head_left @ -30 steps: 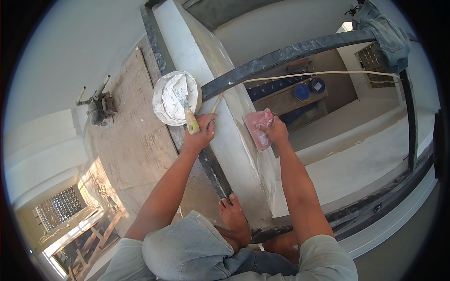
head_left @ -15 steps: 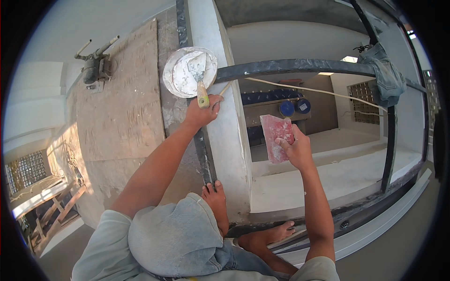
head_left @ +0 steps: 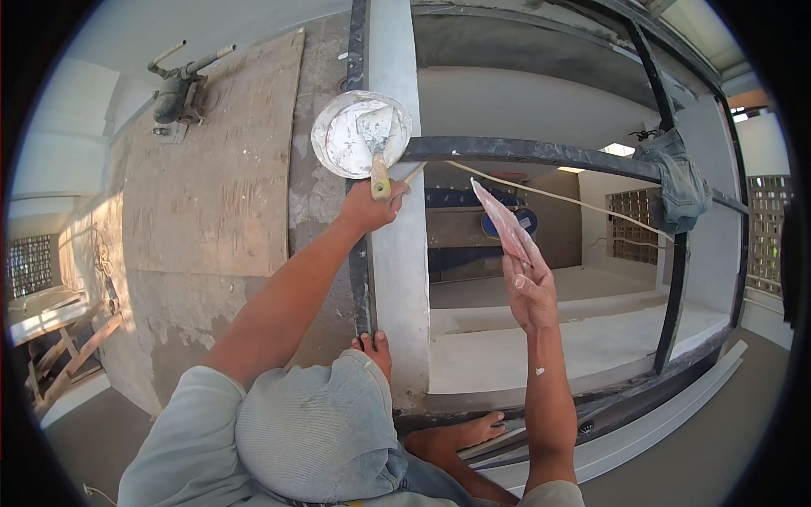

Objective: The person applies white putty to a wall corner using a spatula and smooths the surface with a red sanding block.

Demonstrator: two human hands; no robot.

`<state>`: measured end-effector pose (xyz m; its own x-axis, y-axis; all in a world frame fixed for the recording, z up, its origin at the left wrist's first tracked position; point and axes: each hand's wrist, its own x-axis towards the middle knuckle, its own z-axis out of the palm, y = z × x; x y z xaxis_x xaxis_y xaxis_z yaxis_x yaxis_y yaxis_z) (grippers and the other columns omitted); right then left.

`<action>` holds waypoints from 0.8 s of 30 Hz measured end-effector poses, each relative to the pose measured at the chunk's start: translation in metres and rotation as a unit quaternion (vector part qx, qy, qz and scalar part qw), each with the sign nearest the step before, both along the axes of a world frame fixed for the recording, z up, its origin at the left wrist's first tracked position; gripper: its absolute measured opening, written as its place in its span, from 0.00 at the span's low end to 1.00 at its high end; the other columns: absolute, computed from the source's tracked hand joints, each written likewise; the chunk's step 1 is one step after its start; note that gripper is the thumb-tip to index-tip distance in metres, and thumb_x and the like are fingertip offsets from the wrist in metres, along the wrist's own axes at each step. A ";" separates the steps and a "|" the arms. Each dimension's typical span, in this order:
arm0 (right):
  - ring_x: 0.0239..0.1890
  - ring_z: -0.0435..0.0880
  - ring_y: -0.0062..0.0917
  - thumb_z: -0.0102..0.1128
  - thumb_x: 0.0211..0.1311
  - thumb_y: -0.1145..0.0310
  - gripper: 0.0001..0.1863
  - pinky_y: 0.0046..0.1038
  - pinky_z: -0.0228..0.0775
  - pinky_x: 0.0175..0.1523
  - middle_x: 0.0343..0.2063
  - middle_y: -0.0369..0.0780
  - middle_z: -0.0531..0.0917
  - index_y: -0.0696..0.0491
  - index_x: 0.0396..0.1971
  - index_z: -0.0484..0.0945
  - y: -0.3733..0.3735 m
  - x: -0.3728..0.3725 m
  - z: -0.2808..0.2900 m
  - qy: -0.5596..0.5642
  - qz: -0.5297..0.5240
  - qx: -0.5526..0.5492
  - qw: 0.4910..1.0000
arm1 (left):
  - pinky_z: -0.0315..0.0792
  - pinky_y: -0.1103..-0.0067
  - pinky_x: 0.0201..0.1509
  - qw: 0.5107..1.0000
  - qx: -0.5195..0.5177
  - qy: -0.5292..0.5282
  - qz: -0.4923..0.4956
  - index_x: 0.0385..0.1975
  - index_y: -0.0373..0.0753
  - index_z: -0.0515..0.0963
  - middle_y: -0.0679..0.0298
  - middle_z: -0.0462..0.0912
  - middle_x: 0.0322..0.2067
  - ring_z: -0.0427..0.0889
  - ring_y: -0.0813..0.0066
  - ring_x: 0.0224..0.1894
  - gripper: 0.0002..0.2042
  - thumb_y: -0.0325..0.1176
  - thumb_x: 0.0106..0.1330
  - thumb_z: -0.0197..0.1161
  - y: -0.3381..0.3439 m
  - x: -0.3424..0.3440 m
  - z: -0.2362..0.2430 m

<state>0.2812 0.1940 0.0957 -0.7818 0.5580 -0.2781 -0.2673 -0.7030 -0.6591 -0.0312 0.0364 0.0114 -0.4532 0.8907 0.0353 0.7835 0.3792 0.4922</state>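
Note:
My left hand (head_left: 371, 208) is closed at the near side of a round white tub (head_left: 318, 150); what its fingers grip is hidden. A putty knife (head_left: 379, 165) lies in the tub with its blade on white paste (head_left: 345, 139). Its handle end, with a hole in it, overlaps the top of my left hand. In my right hand (head_left: 530, 287) is a pinkish-red flat spreader (head_left: 505, 221), tilted nearly edge-on and pointing up and left. White smears coat the spreader, and my right hand and forearm carry white specks too.
A white wall top (head_left: 399, 279) runs beside a dark metal rail (head_left: 360, 283); a dark crossbar (head_left: 532, 150) spans the deep opening on the right. Jeans (head_left: 676, 190) hang over that frame. A blue-topped container (head_left: 522, 221) stands below. Plywood (head_left: 215, 186) and a motor-like machine (head_left: 173, 100) lie left.
My right hand has turned the spreader from nearly face-on to edge-on, palm now showing. The left hand remains by the tub. The whole view has shifted slightly.

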 end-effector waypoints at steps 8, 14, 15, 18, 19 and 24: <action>0.25 0.87 0.27 0.45 0.77 0.43 0.28 0.24 0.80 0.26 0.31 0.48 0.87 0.56 0.53 0.71 -0.038 -0.002 -0.039 -0.238 0.043 -0.153 0.958 | 0.80 0.61 0.43 1.000 -0.001 -0.014 -0.012 0.43 0.52 0.82 0.58 0.84 0.37 0.85 0.52 0.40 0.11 0.35 0.60 0.63 0.001 0.000 -0.003; 0.17 0.74 0.21 0.48 0.75 0.39 0.32 0.24 0.61 0.16 0.20 0.38 0.80 0.57 0.34 0.81 -0.014 0.011 -0.026 -0.472 0.236 0.186 0.829 | 0.80 0.61 0.44 0.999 0.000 -0.035 0.010 0.42 0.53 0.83 0.57 0.85 0.37 0.85 0.51 0.40 0.11 0.35 0.60 0.63 0.003 0.000 0.000; 0.22 0.75 0.20 0.48 0.76 0.41 0.33 0.25 0.65 0.22 0.20 0.36 0.78 0.60 0.31 0.84 -0.008 0.015 -0.027 -0.464 0.230 0.300 0.801 | 0.80 0.61 0.44 0.999 0.000 -0.036 0.009 0.42 0.53 0.83 0.57 0.85 0.37 0.85 0.51 0.40 0.11 0.35 0.60 0.63 0.003 0.000 0.001; 0.29 0.78 0.21 0.53 0.75 0.46 0.30 0.26 0.70 0.33 0.21 0.37 0.79 0.62 0.36 0.85 0.010 0.019 -0.020 -0.503 0.268 0.246 0.784 | 0.79 0.64 0.48 0.999 -0.016 -0.037 0.008 0.43 0.49 0.83 0.62 0.87 0.39 0.85 0.55 0.42 0.10 0.34 0.64 0.60 0.002 0.003 0.007; 0.29 0.78 0.21 0.53 0.75 0.46 0.30 0.26 0.70 0.33 0.21 0.37 0.79 0.62 0.36 0.85 0.011 0.020 -0.023 -0.506 0.265 0.247 0.783 | 0.79 0.64 0.48 0.999 -0.025 -0.036 0.009 0.43 0.49 0.83 0.62 0.86 0.39 0.85 0.55 0.42 0.10 0.35 0.64 0.60 0.003 0.003 0.008; 0.37 0.83 0.25 0.66 0.63 0.68 0.14 0.28 0.75 0.46 0.39 0.41 0.85 0.65 0.40 0.84 0.009 0.015 -0.033 -0.367 0.118 0.262 0.885 | 0.79 0.64 0.49 0.999 -0.038 -0.025 0.010 0.44 0.49 0.82 0.62 0.86 0.40 0.85 0.55 0.43 0.10 0.35 0.64 0.60 0.001 0.000 0.008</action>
<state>0.2965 0.2033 0.0630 -0.6102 0.6056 -0.5108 0.4813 -0.2288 -0.8462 -0.0317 0.0371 0.0196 -0.4702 0.8808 -0.0555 0.7507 0.4322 0.4997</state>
